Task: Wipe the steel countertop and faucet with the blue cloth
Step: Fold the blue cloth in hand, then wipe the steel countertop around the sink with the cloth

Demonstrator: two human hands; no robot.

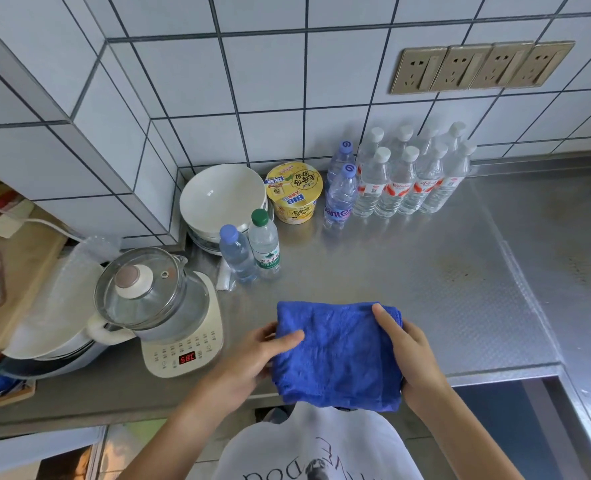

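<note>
Folded blue cloth (pixel 337 355) at near table (pixel 425 271) edge, left hand (pixel 252 362) and right hand (pixel 413 358) each clamped on a side.

We count eight white-capped water bottles (pixel 412 174), three blue-capped bottles (pixel 339 199), one green-capped bottle (pixel 264 244), one noodle cup (pixel 294 192), one kettle (pixel 155 292), four wall sockets (pixel 481 66), one cloth (pixel 339 355).

A glass kettle (pixel 148 292) on a cream electric base (pixel 186 351) with a red display serves as landmark. Just right of it stand two small clear water bottles (pixel 250 251). Behind those sit stacked white ceramic bowls (pixel 223 199). Farther right are a yellow instant-noodle cup (pixel 294 192) and a cluster of clear capped bottles (pixel 411 171). Brass wall sockets (pixel 481 65) are mounted high above.
</note>
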